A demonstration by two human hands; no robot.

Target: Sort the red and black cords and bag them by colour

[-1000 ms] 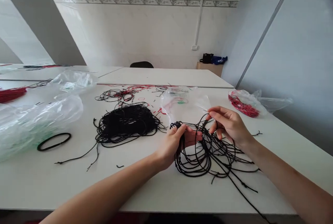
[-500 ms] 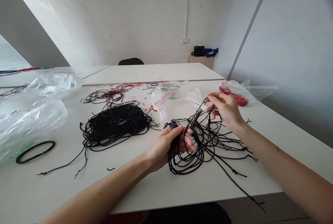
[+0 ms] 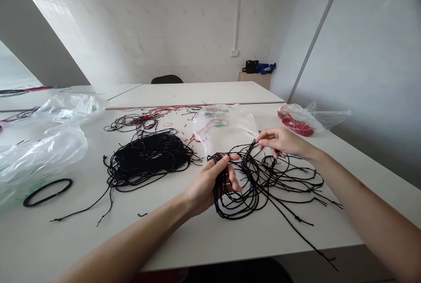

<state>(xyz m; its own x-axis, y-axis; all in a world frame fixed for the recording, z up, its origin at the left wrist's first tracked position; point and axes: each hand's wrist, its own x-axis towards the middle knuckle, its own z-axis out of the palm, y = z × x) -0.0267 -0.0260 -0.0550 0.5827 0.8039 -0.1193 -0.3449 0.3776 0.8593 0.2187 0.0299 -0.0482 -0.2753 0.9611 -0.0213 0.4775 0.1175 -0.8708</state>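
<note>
My left hand [image 3: 219, 180] is closed around a bunch of looped black cords [image 3: 238, 213], its thumb pressed on top. The cords hang from that hand onto the white table [image 3: 184, 239], and their loose knotted ends fan out to the right. At the upper end of the tangle, my right hand [image 3: 279, 142] pinches a black cord between thumb and fingertips. Left of my hands lies a thick bundle of black cords [image 3: 151, 156], with a few strands trailing toward the near left.
A clear plastic bag [image 3: 226, 123] lies behind my hands. Another bag with red cords [image 3: 297, 123] sits at the right. Crumpled clear bags [image 3: 49, 143] and a black elastic loop [image 3: 48, 192] are at the left. Red and black scraps [image 3: 141, 121] lie behind the bundle.
My right hand has moved slightly down and away from the raised loop, which has dropped toward the table. The fingers of my left hand have curled in a little more.
</note>
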